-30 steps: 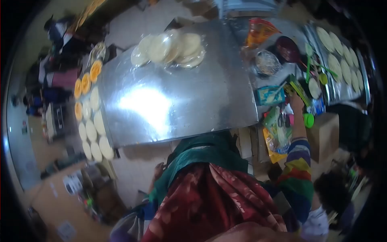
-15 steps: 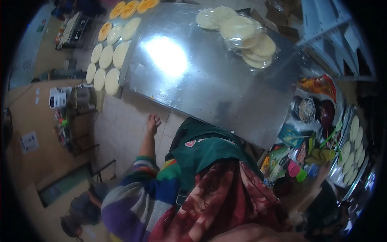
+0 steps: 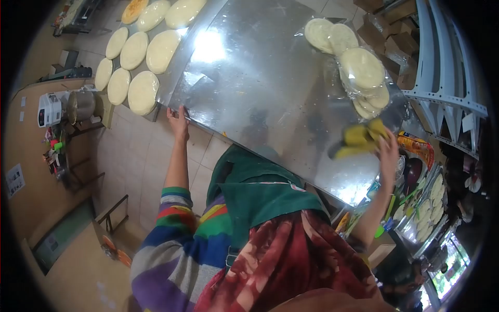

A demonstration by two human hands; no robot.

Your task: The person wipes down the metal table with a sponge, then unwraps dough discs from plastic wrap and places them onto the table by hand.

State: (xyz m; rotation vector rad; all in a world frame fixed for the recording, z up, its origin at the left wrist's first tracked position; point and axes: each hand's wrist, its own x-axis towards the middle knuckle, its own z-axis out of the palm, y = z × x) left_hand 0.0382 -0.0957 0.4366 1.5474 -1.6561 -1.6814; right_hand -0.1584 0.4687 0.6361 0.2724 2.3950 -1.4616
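Observation:
A yellow-green cloth (image 3: 359, 137), blurred by motion, is in the grip of my right hand (image 3: 387, 151) over the right part of the metal table (image 3: 260, 104). My left hand (image 3: 179, 120) rests at the table's front left edge, its fingers apart and nothing in them. Pale flat dough rounds (image 3: 362, 68) overlap in clear plastic at the table's back right, just beyond the cloth. More pale rounds (image 3: 143, 92) lie in rows on a surface left of my left hand, with one orange-topped round (image 3: 135, 10) at the back.
An orange and red packet (image 3: 416, 147) and a dark red bowl (image 3: 412, 171) lie right of my right hand. Further right is a tray of rounds (image 3: 429, 210). A pale blue metal rack (image 3: 447, 99) stands at the back right. Cardboard boxes (image 3: 403, 47) are behind the table.
My right hand has moved from the cluttered side surface onto the metal table with the cloth. My left hand has come up to the table edge. The view has turned.

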